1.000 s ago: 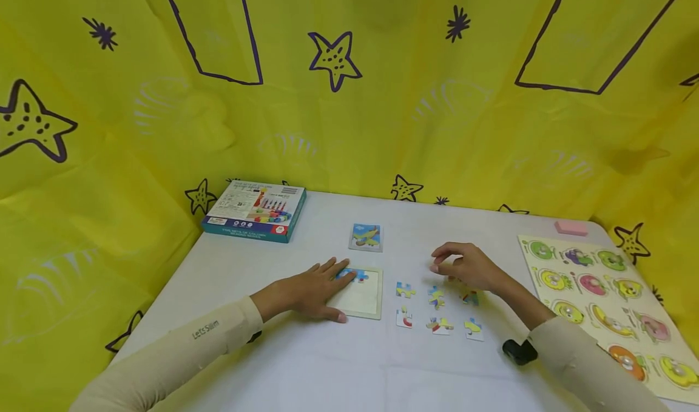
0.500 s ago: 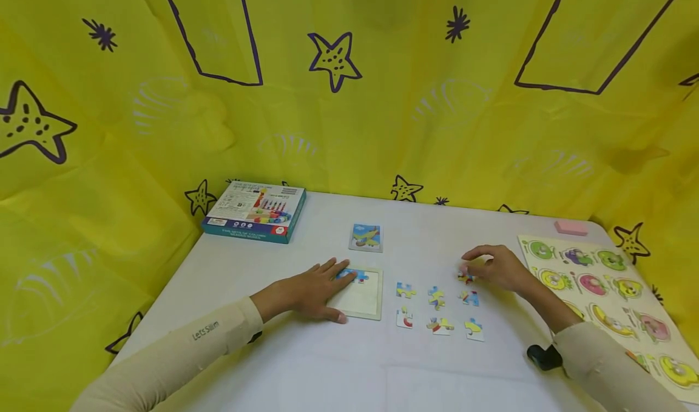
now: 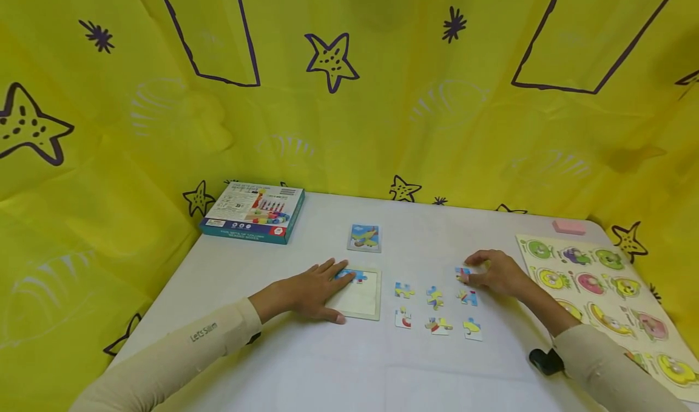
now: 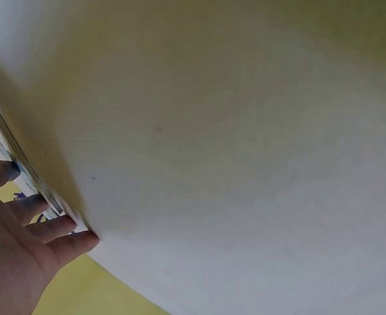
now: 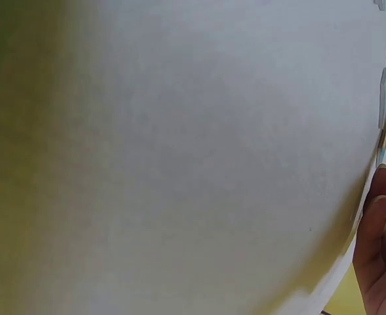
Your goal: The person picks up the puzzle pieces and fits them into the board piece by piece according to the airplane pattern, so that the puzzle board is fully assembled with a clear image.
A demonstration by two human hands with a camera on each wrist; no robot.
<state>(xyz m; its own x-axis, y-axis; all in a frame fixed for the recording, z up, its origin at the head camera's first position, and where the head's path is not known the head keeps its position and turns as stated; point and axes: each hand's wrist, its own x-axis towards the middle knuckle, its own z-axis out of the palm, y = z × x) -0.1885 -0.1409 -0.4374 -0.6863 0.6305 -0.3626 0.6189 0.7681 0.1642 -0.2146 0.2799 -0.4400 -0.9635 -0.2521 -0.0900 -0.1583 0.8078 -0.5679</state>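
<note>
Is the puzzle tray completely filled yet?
No, the tray shows a bare white area below the blue pieces at its far edge.

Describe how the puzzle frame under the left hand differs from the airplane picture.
The puzzle frame is larger than the airplane picture. The puzzle frame is mostly bare inside; the airplane picture is filled. The left hand rests on the puzzle frame; no hand touches the airplane picture. Both lie on the table.

Both sleeves (image 3: 172, 354) are beige, with dark lettering (image 3: 204, 332) along the left forearm.
</note>
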